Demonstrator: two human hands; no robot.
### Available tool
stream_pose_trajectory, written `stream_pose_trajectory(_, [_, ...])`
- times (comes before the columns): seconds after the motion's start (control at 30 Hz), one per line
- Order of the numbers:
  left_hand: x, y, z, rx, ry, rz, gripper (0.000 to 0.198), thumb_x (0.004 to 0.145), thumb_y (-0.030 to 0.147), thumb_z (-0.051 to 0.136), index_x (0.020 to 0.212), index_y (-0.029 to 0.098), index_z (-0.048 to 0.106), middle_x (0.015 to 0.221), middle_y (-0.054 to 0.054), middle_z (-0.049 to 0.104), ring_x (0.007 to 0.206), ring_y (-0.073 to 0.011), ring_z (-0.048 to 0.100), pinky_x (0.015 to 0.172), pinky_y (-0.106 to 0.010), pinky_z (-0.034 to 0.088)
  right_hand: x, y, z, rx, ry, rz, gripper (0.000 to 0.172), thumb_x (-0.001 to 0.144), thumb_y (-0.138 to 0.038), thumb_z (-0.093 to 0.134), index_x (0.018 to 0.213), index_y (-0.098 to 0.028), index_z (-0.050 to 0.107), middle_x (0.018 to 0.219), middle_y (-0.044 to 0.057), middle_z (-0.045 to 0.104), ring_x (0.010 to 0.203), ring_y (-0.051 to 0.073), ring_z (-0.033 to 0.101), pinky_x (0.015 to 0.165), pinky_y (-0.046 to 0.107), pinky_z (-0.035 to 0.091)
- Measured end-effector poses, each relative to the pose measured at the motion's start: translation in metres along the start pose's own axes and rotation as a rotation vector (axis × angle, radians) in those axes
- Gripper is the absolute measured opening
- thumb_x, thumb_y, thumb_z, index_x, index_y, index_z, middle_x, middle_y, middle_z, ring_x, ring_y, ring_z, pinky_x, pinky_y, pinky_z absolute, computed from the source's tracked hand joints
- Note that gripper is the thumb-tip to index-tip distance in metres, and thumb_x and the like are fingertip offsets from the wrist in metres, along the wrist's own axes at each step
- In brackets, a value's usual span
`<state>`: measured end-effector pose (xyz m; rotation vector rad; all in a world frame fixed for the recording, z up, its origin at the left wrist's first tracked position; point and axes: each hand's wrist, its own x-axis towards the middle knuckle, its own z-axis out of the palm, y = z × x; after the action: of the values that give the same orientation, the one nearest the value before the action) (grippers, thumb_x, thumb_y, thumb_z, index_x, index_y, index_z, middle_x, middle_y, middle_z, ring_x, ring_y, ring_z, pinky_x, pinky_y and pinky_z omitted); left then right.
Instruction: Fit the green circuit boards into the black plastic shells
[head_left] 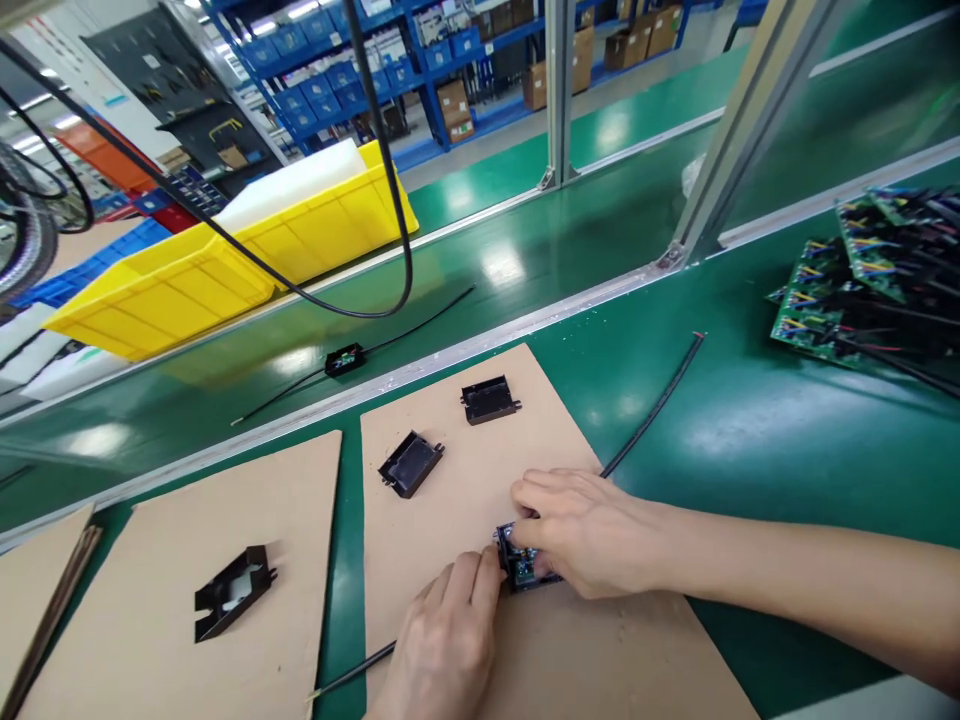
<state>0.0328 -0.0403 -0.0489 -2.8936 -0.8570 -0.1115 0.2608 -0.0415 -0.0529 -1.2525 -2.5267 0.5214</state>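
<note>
A small black housing with a green circuit board (524,568) inside lies on the cardboard sheet (570,660). My right hand (585,530) grips its right side, with fingertips pressed down on the board. At its left edge, my left hand (454,620) holds the housing with bent fingers. One black cable (652,415) runs up and right from behind my right hand; another (356,670) comes out at the left of my left hand. Two open black housings, one (411,464) tilted and one (489,400) farther back, sit on the same sheet.
Another black housing (234,592) rests on the left cardboard (300,520). A wired unit (344,359) lies on the green strip beyond the metal rail (450,358). Circuit boards (817,300) with cables are piled at the right. Yellow bins (180,300) and a hanging black cable (390,180) are at the back.
</note>
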Motion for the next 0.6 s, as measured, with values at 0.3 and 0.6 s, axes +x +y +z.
stream_pose_trajectory(0.3, [0.005,0.018,0.006,0.23,-0.095,-0.036,0.035,0.085,-0.002,0.043,0.113,0.009,0.059,0.077,-0.008,0.059,0.062,-0.0186,0.057,0.049,-0.025,0.046,0.0,-0.003,-0.004,-0.007,0.022,-0.019,0.004,0.084,-0.019,0.06,0.082,-0.018,0.063,0.093,0.005,0.053,0.088,0.02,0.047,0.072,0.034,0.034])
stream_pose_trajectory(0.6, [0.004,0.027,0.014,0.067,-0.003,-0.159,0.022,0.087,0.004,0.048,0.101,0.01,0.063,0.075,-0.008,0.055,0.061,-0.0181,0.054,0.047,-0.024,0.041,-0.001,-0.011,-0.013,-0.15,-0.041,0.011,0.012,0.088,-0.02,0.059,0.077,-0.018,0.062,0.089,0.005,0.054,0.085,0.021,0.047,0.069,0.033,0.032])
